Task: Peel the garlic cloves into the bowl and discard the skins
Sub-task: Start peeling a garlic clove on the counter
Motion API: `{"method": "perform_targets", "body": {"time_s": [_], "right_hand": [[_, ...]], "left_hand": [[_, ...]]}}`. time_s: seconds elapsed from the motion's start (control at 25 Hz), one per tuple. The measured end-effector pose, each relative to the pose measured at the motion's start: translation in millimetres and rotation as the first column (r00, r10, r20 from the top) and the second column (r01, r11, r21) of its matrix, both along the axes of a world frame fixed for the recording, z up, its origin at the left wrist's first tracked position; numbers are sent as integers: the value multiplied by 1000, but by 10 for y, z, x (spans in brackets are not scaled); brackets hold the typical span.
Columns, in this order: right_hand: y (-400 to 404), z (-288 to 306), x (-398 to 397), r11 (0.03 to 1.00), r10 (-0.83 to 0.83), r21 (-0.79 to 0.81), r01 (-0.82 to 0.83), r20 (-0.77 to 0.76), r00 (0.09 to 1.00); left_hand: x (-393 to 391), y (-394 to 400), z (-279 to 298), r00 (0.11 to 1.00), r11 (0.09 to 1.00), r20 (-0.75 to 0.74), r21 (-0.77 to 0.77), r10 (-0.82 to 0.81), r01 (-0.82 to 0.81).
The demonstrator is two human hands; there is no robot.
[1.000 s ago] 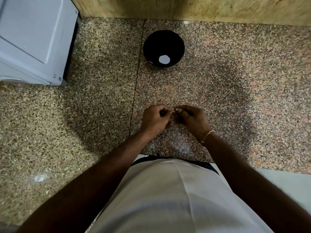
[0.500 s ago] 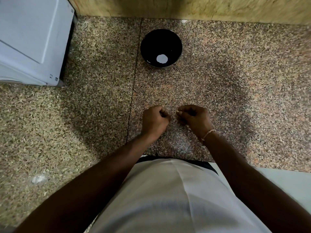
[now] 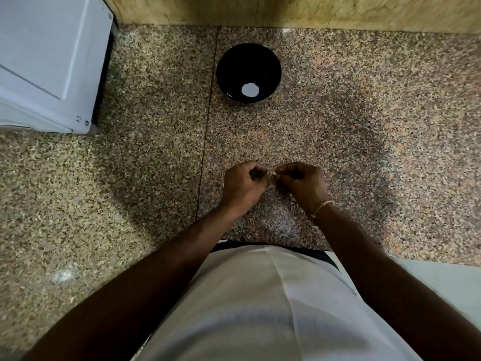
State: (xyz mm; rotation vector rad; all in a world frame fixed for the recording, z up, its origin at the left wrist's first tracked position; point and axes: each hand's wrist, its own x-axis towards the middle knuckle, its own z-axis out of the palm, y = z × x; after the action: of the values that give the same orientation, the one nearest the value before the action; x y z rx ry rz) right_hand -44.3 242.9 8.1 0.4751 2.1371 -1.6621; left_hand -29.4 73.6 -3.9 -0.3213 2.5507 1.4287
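Note:
A black bowl (image 3: pixel 248 72) stands on the speckled granite counter (image 3: pixel 364 126), near the back wall; a bright reflection shows in its bottom. My left hand (image 3: pixel 243 186) and my right hand (image 3: pixel 303 182) are close together above the counter's front part, well short of the bowl. Both have curled fingers and meet at a small pale garlic clove (image 3: pixel 272 175), which they pinch between their fingertips. Most of the clove is hidden by the fingers. A thin pale bit of skin hangs below it.
A white appliance (image 3: pixel 49 63) fills the back left corner. A yellowish tiled wall (image 3: pixel 286 9) runs along the back. The counter's front edge lies at my waist, with a pale floor (image 3: pixel 442 282) showing at the lower right.
My hands were joined a second ago, drew slightly apart, and have come back together on the clove. The bowl has not moved.

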Motion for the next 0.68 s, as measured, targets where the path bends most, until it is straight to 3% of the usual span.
{"method": "perform_targets", "body": {"time_s": [0.16, 0.52, 0.68], "right_hand": [[-27, -3, -39, 994, 79, 79, -75, -40, 996], [-269, 64, -261, 975, 206, 118, -190, -141, 968], [-504, 70, -517, 934, 300, 269, -236, -229, 926]], "left_hand": [[11, -8, 39, 999, 990, 31, 138, 20, -24], [44, -215, 111, 979, 958, 56, 202, 196, -203], [69, -334, 164, 945, 915, 73, 237, 319, -327]]}}
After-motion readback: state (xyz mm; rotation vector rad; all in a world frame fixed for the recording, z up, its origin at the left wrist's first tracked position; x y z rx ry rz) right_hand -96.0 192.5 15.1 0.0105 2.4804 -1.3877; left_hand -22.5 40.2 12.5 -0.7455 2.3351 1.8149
